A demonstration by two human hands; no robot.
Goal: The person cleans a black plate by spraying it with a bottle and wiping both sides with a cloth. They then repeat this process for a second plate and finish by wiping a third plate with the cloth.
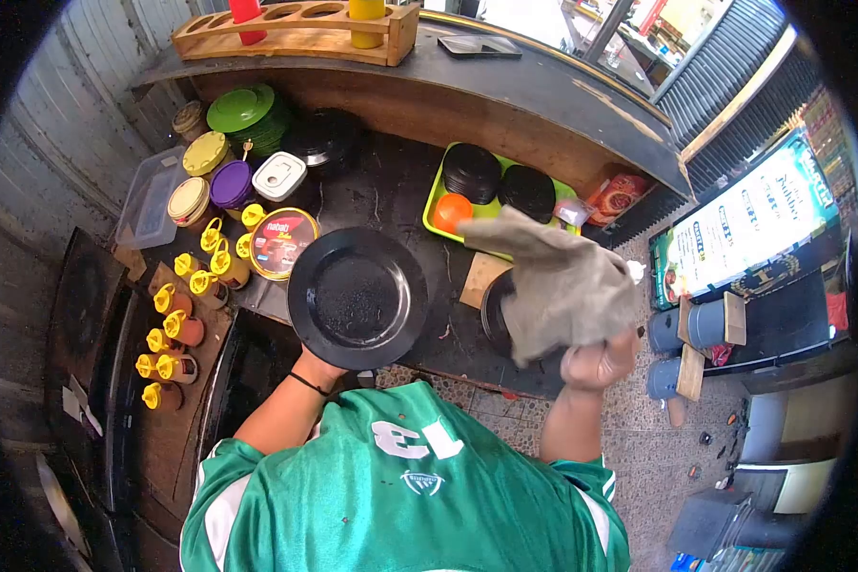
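A black plate (pixel 348 286) with water drops on its face is held up by my left hand (pixel 316 368), which grips its near rim, with most of the fingers hidden underneath. My right hand (pixel 599 362) is closed on a grey cloth (pixel 572 286), raised to the right and apart from the plate. Below the cloth, another black dish (pixel 492 310) sits on the dark counter, partly covered from view. A round tub (pixel 281 244) with a printed lid stands just beyond the held plate's left side.
Behind, a lime-green tray (pixel 435 205) holds stacked black dishes and an orange bowl (pixel 452 212). Several yellow-capped squeeze bottles (pixel 183 327) line the left side. Green plates (pixel 241 109), lidded tubs and a clear bin (pixel 150 198) fill the back left. A wooden rack (pixel 300 40) tops the shelf.
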